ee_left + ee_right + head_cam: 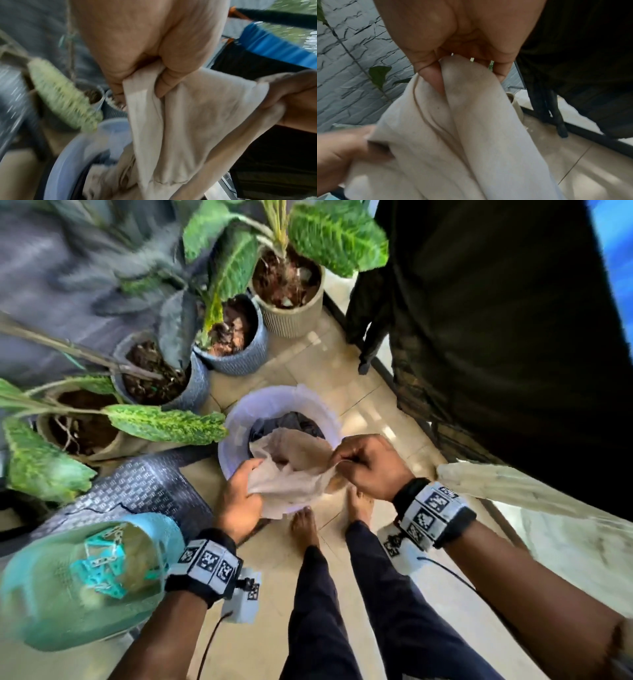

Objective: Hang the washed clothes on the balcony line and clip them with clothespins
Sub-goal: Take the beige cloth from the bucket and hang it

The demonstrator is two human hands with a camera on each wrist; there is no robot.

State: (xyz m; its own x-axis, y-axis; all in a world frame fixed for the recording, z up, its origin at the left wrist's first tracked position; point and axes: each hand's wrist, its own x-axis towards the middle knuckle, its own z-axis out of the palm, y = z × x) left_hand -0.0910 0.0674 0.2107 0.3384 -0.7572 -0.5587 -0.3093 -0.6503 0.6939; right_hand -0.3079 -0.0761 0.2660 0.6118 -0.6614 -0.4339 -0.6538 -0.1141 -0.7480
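Observation:
A beige garment (294, 470) is stretched between both hands just above a pale lilac bucket (236, 419) on the floor. My left hand (241, 491) grips its left edge, fingers curled into the cloth (188, 115). My right hand (363, 460) pinches the right edge, with the cloth (471, 128) bunched under the thumb. The garment's lower part still trails into the bucket, where a dark garment (291, 421) lies beneath. A teal basket (85, 580) with teal and white clothespins (102, 563) sits at lower left.
Several potted plants (236, 337) crowd the left and far side of the bucket. A large dark cloth (496, 337) hangs at right, with a whitish cloth (507, 487) below it. My bare feet (305, 525) stand on beige floor tiles. A grey patterned mat (137, 487) lies left.

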